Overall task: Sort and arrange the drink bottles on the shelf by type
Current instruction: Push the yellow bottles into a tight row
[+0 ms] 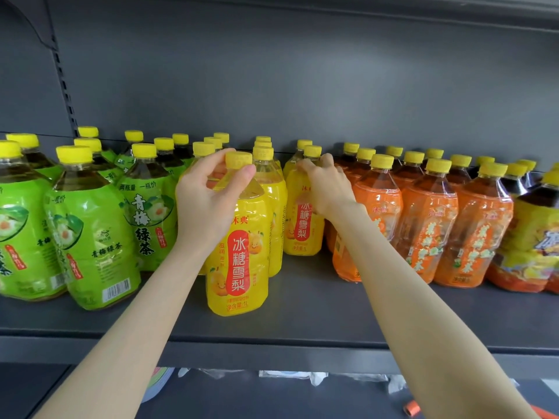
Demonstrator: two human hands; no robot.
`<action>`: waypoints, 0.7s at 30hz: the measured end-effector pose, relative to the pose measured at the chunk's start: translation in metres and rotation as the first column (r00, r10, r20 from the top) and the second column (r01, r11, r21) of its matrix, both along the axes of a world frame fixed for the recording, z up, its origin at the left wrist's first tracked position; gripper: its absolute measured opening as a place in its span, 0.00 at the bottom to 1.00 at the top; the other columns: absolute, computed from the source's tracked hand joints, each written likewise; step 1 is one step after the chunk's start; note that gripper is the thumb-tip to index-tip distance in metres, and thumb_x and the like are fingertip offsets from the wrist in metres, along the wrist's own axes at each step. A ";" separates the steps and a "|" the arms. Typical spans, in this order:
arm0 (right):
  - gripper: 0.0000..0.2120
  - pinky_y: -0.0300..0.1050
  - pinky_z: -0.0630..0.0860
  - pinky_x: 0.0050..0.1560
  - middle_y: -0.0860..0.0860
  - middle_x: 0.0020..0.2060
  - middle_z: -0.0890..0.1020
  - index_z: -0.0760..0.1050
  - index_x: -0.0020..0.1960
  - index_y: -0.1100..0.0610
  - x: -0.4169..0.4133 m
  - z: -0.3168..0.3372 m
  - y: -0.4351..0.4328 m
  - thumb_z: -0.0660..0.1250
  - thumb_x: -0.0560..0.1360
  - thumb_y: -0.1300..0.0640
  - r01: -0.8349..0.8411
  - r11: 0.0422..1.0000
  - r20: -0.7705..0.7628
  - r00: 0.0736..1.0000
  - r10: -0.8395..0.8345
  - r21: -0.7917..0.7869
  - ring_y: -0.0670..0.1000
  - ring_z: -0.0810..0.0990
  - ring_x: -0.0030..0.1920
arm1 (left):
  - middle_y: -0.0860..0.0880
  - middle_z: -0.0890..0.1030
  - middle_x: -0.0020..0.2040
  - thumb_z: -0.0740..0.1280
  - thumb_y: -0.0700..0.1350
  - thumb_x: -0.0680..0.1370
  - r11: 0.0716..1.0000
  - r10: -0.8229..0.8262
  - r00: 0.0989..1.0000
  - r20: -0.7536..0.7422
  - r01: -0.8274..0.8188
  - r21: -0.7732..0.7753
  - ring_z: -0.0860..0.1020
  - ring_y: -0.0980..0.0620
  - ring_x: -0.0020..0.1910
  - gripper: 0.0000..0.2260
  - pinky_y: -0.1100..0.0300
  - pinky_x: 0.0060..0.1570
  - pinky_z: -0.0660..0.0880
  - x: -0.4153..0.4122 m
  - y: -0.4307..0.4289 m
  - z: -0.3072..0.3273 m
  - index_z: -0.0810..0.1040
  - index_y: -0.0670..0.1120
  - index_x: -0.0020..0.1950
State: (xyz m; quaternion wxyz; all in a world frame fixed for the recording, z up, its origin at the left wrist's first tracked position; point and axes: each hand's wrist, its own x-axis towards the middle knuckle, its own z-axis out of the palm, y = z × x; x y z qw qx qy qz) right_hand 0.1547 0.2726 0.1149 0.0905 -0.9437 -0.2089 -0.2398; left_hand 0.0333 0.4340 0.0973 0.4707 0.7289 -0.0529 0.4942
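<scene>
left hand (205, 204) fingers pinching front pear-drink bottle (237, 267) below its cap, right hand (325, 189) fingers curled round rear pear-drink bottle (302, 234), its neck hidden beneath them

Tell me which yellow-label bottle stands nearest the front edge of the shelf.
The yellow-label bottle whose neck the left hand grips. It stands well forward; the rest, including the rear bottle that the right hand holds, sit farther back.
</scene>
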 end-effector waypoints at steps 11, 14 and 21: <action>0.18 0.48 0.80 0.51 0.51 0.50 0.84 0.79 0.56 0.53 -0.081 -0.058 -0.043 0.66 0.74 0.42 -0.290 0.333 0.049 0.814 0.578 0.897 0.51 0.83 0.52 | 0.61 0.80 0.49 0.70 0.48 0.75 0.989 -0.145 0.984 0.101 0.143 0.028 0.77 0.66 0.50 0.11 0.74 0.48 0.71 -0.006 -0.030 0.000 0.78 0.49 0.57; 0.30 0.48 0.80 0.54 0.50 0.57 0.81 0.72 0.66 0.48 -0.091 -0.074 -0.062 0.75 0.66 0.42 -0.302 0.384 -0.090 0.674 0.733 0.872 0.52 0.81 0.57 | 0.56 0.80 0.49 0.69 0.48 0.76 0.981 -0.191 0.980 0.057 0.191 0.017 0.77 0.61 0.49 0.13 0.72 0.48 0.71 0.010 -0.054 0.001 0.78 0.45 0.58; 0.34 0.24 0.73 0.42 0.33 0.55 0.75 0.63 0.68 0.41 -0.090 -0.091 -0.070 0.77 0.68 0.54 -0.236 0.570 -0.062 0.889 0.454 0.787 0.29 0.76 0.51 | 0.49 0.79 0.52 0.66 0.51 0.78 0.941 -0.197 0.974 -0.110 0.219 0.257 0.77 0.52 0.51 0.19 0.58 0.50 0.75 0.042 -0.078 0.012 0.70 0.44 0.64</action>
